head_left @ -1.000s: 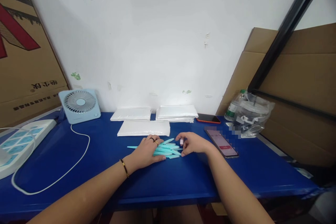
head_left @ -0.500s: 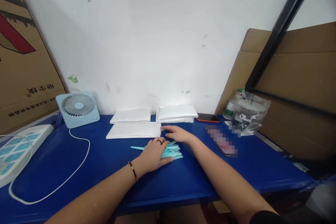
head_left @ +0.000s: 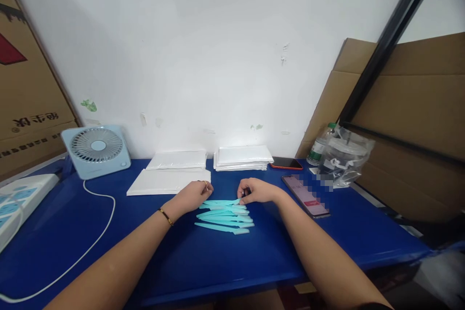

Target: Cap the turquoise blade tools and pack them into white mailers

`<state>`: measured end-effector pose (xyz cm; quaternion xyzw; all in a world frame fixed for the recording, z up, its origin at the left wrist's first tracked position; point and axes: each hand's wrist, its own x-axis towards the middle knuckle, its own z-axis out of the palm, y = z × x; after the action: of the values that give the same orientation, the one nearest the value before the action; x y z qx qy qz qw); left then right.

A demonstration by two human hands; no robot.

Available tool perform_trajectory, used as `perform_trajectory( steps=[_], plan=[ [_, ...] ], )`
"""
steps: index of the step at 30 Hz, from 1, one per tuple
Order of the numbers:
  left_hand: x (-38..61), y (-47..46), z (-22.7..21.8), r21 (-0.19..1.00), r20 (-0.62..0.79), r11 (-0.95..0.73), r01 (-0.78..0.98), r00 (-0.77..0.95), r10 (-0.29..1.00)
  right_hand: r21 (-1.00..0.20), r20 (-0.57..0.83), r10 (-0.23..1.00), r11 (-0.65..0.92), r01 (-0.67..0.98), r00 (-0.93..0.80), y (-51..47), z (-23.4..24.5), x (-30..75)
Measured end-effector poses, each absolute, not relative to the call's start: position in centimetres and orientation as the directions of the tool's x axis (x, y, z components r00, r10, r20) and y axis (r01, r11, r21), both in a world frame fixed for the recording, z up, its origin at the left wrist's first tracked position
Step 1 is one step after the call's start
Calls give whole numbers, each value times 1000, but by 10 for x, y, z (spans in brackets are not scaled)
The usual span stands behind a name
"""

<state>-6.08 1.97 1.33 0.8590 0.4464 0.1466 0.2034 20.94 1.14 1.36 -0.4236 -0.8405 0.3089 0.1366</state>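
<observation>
Several thin turquoise plastic sticks point(head_left: 225, 215) lie in a loose row on the blue table point(head_left: 225, 256). My left hand point(head_left: 192, 194), with rings and a wrist bracelet, has its fingers curled at the left end of the topmost stick. My right hand point(head_left: 254, 191) pinches the right end of that same stick. A flat white pack point(head_left: 167, 182) lies just behind my left hand.
Two stacks of white packs point(head_left: 243, 156) sit against the wall. A pale blue desk fan point(head_left: 96, 150) with a white cord stands at left beside a power strip point(head_left: 22, 196). Two phones point(head_left: 305, 195), a bottle and a clear bag point(head_left: 345, 155) are at right. Cardboard leans on both sides.
My left hand lifted off the stick pile and moved to its far end. My right hand came back from the white pack to the sticks. The white pack has shifted left.
</observation>
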Motion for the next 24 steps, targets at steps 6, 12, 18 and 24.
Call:
perform_trajectory(
  steps=[6, 12, 18, 24],
  plan=[
    [-52, 13, 22, 500, 84, -575, 647, 625, 776, -845, -41, 872, 230, 483, -488, 17, 10, 220],
    [-30, 19, 18, 408, 96, -626, 665, 650, 754, -923, -9, 914, 149, 356, -406, 22, 5, 232],
    [-31, 35, 8, 282, 110, -571, 771, 565, 817, -862, -35, 931, 156, 482, -363, 30, -1, 246],
    [-36, 27, 11, 268, 191, -646, 715, 617, 763, -636, 131, 899, 399, 660, -417, 20, 7, 233]
  ],
)
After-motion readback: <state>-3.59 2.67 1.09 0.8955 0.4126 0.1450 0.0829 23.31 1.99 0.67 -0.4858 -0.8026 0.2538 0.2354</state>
